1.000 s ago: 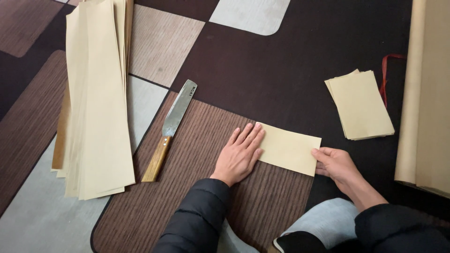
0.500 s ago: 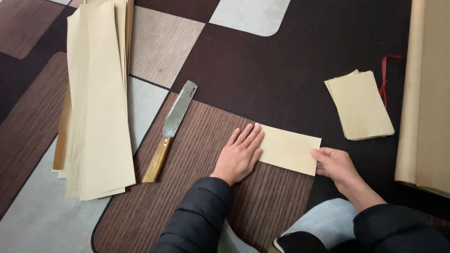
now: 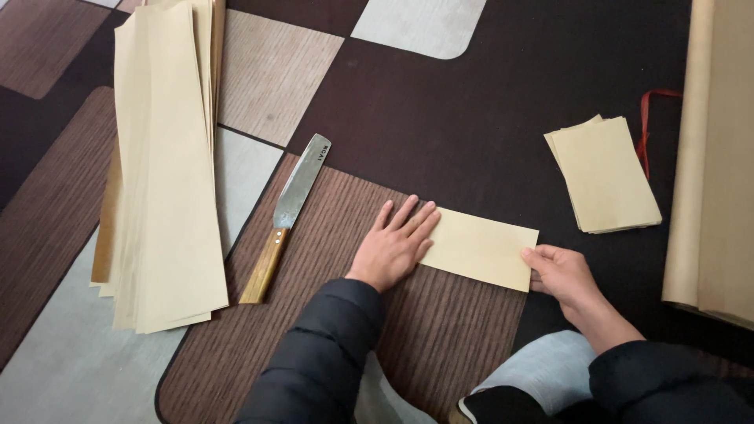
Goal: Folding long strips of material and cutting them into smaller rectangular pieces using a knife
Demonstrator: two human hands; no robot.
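A folded cream paper sheet (image 3: 483, 250) lies flat on the patterned carpet (image 3: 440, 110). My left hand (image 3: 395, 245) presses palm-down on its left end, fingers spread. At the sheet's right edge my right hand (image 3: 559, 271) pinches the paper between thumb and fingers. A broad knife (image 3: 287, 215) with a wooden handle rests on the carpet just left of my left hand, blade pointing away from me.
A tall stack of long cream paper strips (image 3: 165, 157) lies at the left. A small pile of folded cream sheets (image 3: 605, 174) sits at the right, a red string (image 3: 649, 118) beside it. Large tan sheets (image 3: 719, 157) run along the right edge.
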